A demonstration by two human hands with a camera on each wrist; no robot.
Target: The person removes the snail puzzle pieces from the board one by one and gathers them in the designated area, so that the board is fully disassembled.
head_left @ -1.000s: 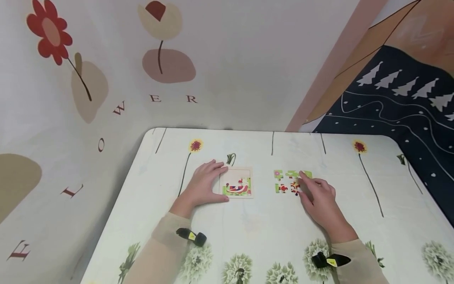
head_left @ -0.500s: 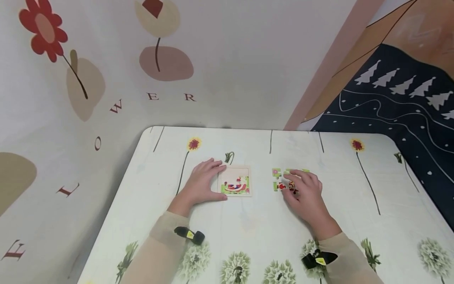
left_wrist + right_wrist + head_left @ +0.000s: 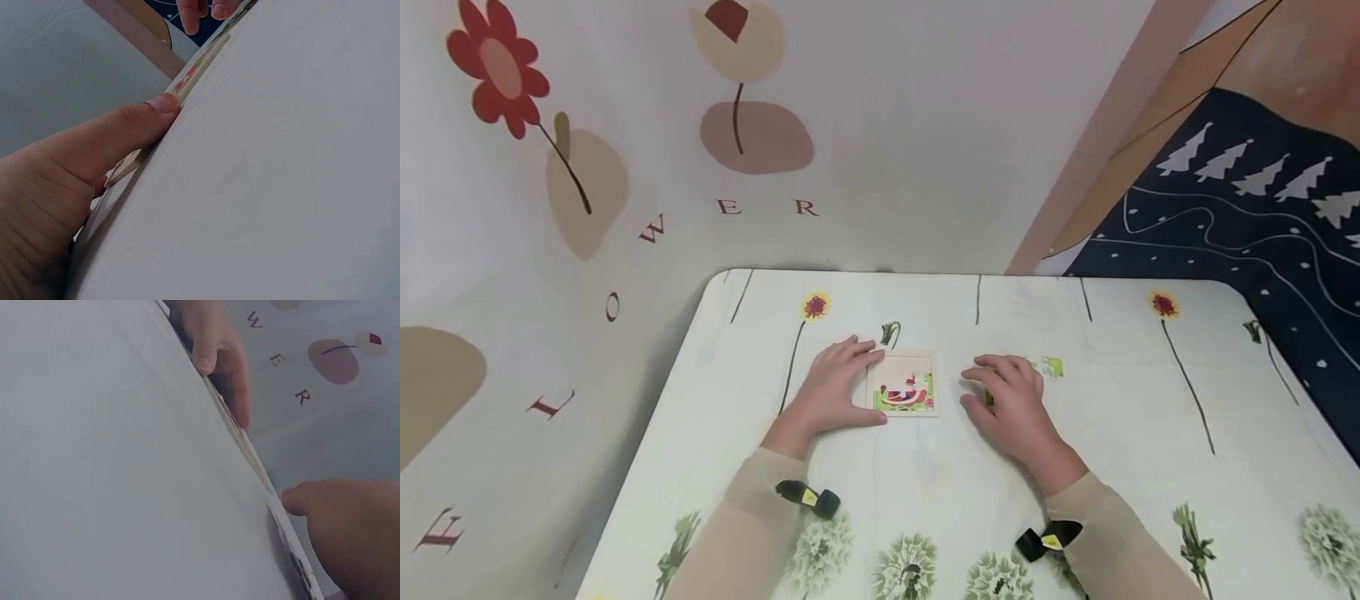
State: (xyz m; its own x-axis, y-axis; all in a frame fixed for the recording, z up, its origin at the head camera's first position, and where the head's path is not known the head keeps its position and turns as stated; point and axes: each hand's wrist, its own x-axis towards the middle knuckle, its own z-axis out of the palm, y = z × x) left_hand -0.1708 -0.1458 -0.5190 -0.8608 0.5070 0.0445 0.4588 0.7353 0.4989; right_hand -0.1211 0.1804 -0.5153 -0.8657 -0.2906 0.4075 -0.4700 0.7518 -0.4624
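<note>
We saw the square wooden tray (image 3: pixel 895 366) lying flat on the white table (image 3: pixel 925 471), near the middle of the head view. The left hand (image 3: pixel 831 385) gripped it from nine o'clock, thumb against the near edge and fingers at the far corner. Inside the tray we could see joined puzzle pieces (image 3: pixel 906 401), green, red and purple, filling the six o'clock side and climbing toward three; bare wood showed at twelve.

At three o'clock from the tray, apart from it, we found the right hand (image 3: pixel 1011 402), its fingers gently bent and its thumb well clear of the forefinger. We saw nothing pinched there, and a dark bit of a loose piece (image 3: pixel 989 397) peeked out beneath the palm. A green piece (image 3: pixel 1053 367) lay at two o'clock from that hand; whatever else it covered, we could not tell.

We noticed beige sleeves (image 3: pixel 733 521) on both arms, and at ten o'clock in the view a red flower (image 3: pixel 500 68) printed on the wall (image 3: pixel 910 167).
</note>
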